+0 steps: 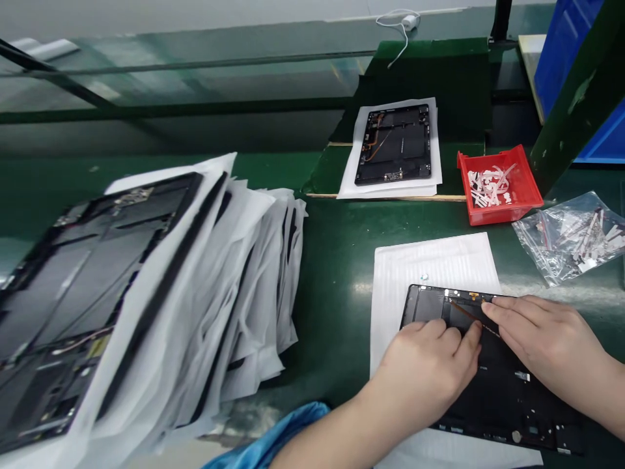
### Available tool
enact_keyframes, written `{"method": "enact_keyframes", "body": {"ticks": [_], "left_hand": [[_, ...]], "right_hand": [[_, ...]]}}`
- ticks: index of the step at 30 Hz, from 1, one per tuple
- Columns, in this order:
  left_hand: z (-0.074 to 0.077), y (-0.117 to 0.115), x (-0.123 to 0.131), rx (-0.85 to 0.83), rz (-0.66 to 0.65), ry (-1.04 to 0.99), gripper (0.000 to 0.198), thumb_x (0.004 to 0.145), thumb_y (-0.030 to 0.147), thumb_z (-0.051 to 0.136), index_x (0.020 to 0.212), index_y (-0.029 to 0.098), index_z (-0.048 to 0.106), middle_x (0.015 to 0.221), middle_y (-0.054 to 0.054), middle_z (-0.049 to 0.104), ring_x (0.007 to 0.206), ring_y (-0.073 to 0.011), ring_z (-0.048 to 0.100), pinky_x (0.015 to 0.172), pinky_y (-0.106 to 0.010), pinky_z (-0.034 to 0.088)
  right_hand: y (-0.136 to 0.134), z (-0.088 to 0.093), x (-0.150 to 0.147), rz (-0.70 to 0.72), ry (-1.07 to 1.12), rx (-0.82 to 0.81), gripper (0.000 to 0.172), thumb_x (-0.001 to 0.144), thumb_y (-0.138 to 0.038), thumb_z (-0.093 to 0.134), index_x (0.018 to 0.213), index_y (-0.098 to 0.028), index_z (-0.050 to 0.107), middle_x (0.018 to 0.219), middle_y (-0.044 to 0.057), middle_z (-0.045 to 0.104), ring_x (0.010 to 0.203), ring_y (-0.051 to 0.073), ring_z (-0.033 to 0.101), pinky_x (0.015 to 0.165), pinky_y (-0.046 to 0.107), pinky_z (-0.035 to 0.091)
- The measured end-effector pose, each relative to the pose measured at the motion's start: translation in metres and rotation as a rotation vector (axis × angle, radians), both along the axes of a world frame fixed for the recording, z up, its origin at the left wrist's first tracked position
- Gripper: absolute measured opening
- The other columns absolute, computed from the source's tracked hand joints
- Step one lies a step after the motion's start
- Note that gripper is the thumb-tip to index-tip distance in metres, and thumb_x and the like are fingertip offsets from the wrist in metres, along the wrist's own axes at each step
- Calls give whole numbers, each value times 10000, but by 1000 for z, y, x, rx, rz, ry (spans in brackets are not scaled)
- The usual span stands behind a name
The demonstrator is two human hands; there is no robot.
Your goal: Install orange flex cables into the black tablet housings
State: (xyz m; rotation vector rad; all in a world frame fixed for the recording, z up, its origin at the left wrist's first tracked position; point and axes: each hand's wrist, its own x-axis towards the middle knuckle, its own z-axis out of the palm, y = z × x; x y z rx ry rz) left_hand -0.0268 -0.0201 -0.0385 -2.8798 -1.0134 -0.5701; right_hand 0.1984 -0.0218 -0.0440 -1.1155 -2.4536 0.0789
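Note:
A black tablet housing (493,384) lies at a slant on white foam sheeting, its inner side up. A thin brown ribbon cable (463,310) runs diagonally across its upper part. My left hand (430,358) rests on the housing with curled fingers, its index fingertip pressed on the cable. From the right, my right hand (547,332) reaches over the top edge, fingers held together and bent down by the cable and a small gold contact. Whatever lies under those right fingertips is hidden.
At left leans a tall stack of tablet housings (92,267) interleaved with white foam sheets (254,260). Another opened tablet (395,143) lies on a green raised board (454,78). A red bin (508,213) of small white parts and a clear plastic bag (551,241) are at right.

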Motion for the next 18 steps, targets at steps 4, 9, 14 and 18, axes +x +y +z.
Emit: {"method": "enact_keyframes", "body": {"ticks": [4, 9, 14, 18], "left_hand": [[-2, -2, 7, -36, -44, -22, 226, 938, 233, 592, 1123, 139, 683, 609, 32, 609, 525, -173, 556, 426, -318, 354], [-5, 0, 4, -67, -116, -60, 192, 941, 222, 583, 1096, 169, 684, 595, 42, 586, 522, -181, 554, 417, -327, 368], [-8, 3, 1, -74, -92, -82, 163, 957, 219, 563, 1029, 180, 704, 600, 35, 603, 537, -169, 567, 444, -304, 394], [-9, 9, -1, -88, -97, -123, 165, 967, 249, 575, 983, 180, 724, 625, 25, 641, 550, -155, 586, 480, -291, 442]], "right_hand": [[1, -1, 0, -10, 2, -11, 249, 961, -84, 557, 1160, -125, 702, 1084, 62, 781, 896, 205, 749, 806, 350, 620], [4, 0, -2, -25, 18, -33, 261, 931, -66, 563, 1137, -141, 704, 1046, 70, 784, 859, 195, 751, 780, 323, 621], [10, 9, 0, -48, 115, -104, 280, 943, -71, 501, 1076, -195, 714, 997, 41, 792, 853, 186, 761, 747, 308, 620], [18, 28, 9, -147, 243, -176, 273, 983, -147, 508, 1192, -216, 669, 1048, 42, 787, 891, 180, 763, 801, 302, 618]]}}
